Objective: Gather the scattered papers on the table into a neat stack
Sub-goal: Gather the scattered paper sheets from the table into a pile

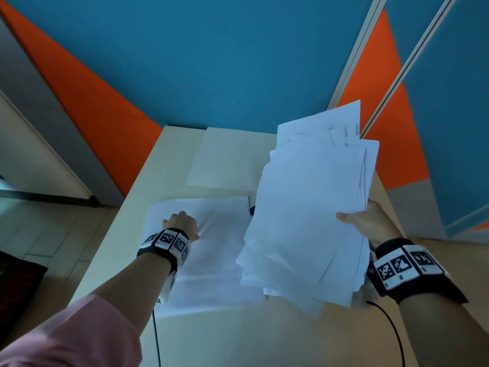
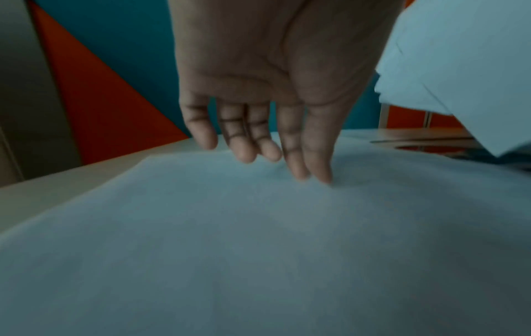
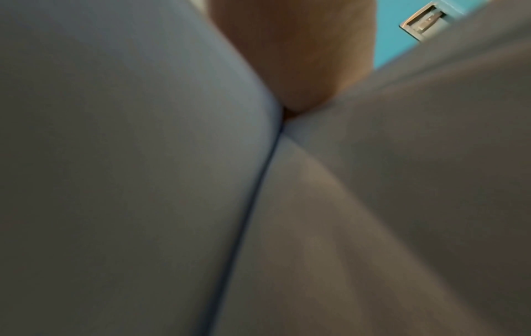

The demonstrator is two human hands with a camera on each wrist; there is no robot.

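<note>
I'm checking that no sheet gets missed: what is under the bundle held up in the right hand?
Under the bundle gripped by the right hand only table edge and a small blue thing show; the rest is covered. The left hand touches the flat sheets beside it.

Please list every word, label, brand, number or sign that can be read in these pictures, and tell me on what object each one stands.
No readable text anywhere.
Held papers in the right hand: blank on the visible side.
Sheets on the table under the left hand: faint grey lines, too blurred to read.
Wristbands: black-and-white square marker patterns only; small marks beneath them too small to read.
</note>
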